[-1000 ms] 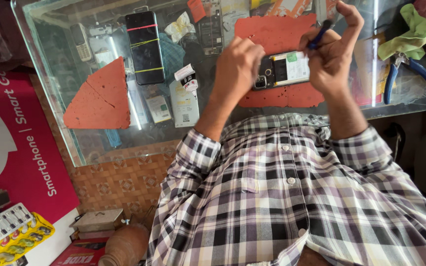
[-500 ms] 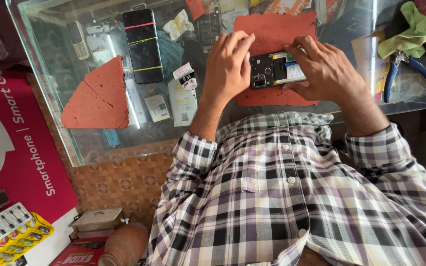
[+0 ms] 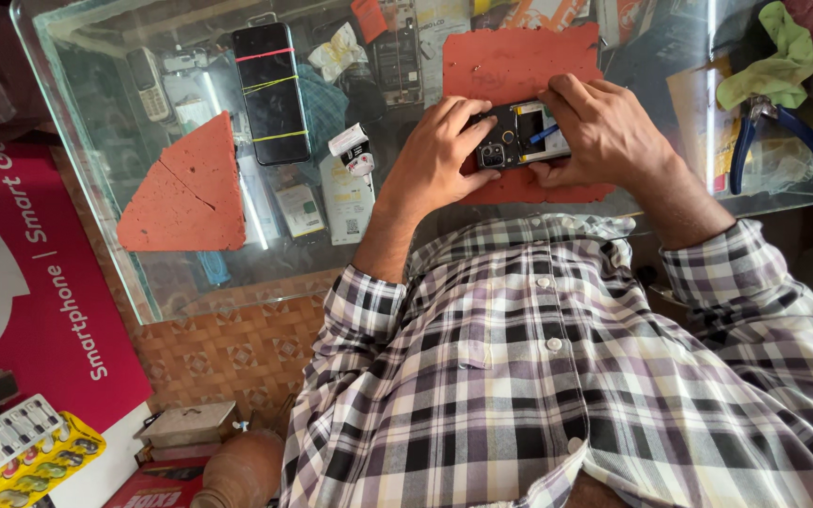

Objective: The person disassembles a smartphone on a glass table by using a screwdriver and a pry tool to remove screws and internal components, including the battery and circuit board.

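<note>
On the red mat [image 3: 519, 61] at twelve o'clock, the left hand [image 3: 439, 155] and right hand [image 3: 604, 132] both grip an opened phone [image 3: 518, 139]; pliers [image 3: 755, 132] lie at two o'clock.

One head-worn camera, looking steeply down

It faces the glass desk [image 3: 143, 282] from close above, the wearer's checked shirt [image 3: 557, 376] filling the near part of the frame.

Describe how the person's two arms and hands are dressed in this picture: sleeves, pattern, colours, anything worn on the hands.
Both arms wear a checked shirt in white, grey, black and purplish lines, with white buttons down the front. The left sleeve and the right sleeve are rolled back, leaving the forearms bare. The left hand and the right hand are bare: no gloves, and no rings or watch show.
</note>
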